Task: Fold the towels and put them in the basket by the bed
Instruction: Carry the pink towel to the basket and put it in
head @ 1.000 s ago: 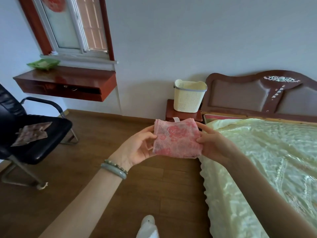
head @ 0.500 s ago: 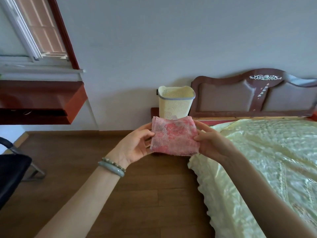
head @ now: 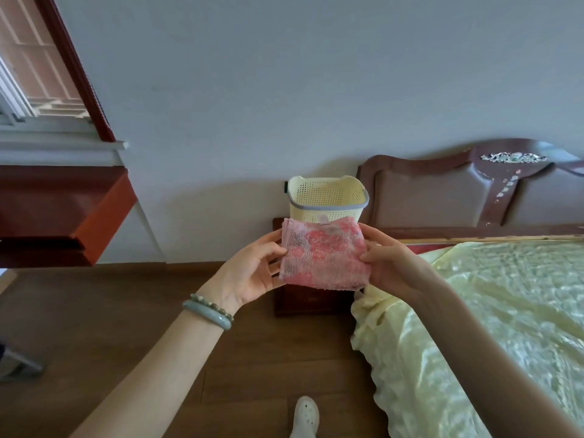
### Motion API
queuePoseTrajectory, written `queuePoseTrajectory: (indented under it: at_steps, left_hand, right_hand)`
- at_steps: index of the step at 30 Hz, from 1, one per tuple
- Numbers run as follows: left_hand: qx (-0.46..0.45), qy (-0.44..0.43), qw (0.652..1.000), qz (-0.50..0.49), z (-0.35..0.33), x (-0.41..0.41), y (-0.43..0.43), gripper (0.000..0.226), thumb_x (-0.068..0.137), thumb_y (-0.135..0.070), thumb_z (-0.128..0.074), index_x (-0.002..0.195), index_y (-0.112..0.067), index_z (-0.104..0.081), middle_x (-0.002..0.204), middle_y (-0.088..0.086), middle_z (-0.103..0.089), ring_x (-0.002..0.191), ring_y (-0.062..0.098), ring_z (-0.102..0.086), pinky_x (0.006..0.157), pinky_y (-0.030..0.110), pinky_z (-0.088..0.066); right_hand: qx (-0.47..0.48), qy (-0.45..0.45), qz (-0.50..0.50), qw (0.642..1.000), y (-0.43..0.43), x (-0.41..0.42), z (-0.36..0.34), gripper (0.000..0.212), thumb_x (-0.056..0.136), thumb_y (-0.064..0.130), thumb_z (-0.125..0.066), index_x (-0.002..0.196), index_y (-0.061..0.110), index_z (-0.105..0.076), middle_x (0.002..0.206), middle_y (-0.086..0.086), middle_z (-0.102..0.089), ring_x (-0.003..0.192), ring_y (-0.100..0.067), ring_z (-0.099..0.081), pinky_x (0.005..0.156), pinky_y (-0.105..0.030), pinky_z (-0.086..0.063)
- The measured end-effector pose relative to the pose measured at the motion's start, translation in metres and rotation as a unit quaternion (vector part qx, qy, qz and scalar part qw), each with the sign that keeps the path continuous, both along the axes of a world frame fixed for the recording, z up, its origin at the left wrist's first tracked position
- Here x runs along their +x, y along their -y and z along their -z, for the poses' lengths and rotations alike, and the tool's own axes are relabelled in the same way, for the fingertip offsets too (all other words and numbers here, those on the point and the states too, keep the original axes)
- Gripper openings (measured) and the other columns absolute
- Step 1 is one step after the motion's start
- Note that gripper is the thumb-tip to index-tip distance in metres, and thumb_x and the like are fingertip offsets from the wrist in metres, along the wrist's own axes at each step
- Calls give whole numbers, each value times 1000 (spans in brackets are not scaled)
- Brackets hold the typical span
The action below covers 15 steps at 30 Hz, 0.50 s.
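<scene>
- Folded pink towel (head: 325, 256) held up in the air, a compact square, in line with the cream basket (head: 328, 197) on the dark nightstand (head: 311, 300) far ahead, left of the bed (head: 489, 327).
- Left hand (head: 252, 273) pinching the towel's left edge, thumb in front, fingers behind; right hand (head: 390, 262) pinching the right edge the same way.
- Keep both pinches firm across all layers so the fold does not spring open; small white loop at the top edge likely to snag, so keep clear of the basket rim.
- Carry level and straight toward the basket; watch the frilled bedcover edge on the right.
- Lower flat through the open top, release only once resting on the bottom. Basket interior mostly hidden, so contents unknown.
- Basket looks light: press down gently, no shoving against its wall.
</scene>
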<state>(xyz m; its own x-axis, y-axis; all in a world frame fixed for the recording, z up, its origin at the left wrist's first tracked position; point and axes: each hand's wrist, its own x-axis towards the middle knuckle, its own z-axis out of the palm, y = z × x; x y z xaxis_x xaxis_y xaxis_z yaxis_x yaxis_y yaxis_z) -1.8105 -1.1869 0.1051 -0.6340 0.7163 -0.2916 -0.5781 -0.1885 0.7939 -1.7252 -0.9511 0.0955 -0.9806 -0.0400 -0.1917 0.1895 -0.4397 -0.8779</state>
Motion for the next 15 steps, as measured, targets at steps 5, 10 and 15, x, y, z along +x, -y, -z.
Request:
queuePoseTrajectory:
  at_steps: [5, 10, 15]
  left_hand:
    - [1, 16, 1000, -3, 3, -84, -52, 34, 90, -2, -49, 117, -17, -64, 99, 9, -61, 83, 19, -58, 54, 27, -55]
    - [11, 37, 999, -15, 11, -150, -102, 33, 88, 0, -50, 111, -16, -66, 101, 11, -62, 86, 21, -59, 59, 30, -56]
    - [3, 41, 999, -14, 17, -203, -138, 35, 88, 2, -49, 115, -16, -64, 99, 10, -63, 83, 20, -59, 55, 29, -55]
  right_hand:
    - [3, 5, -5, 1000, -52, -83, 3, 73, 65, -8, -52, 135, 13, -46, 133, -24, -46, 116, -39, -51, 89, -49, -49]
    - [15, 37, 25, 999, -103, -154, 6, 75, 64, -8, -53, 135, 16, -45, 134, -24, -46, 115, -37, -49, 95, -52, -42]
    - [6, 62, 32, 998, -138, -206, 14, 77, 62, -9, -53, 135, 17, -45, 137, -24, -45, 115, -38, -50, 97, -56, -41]
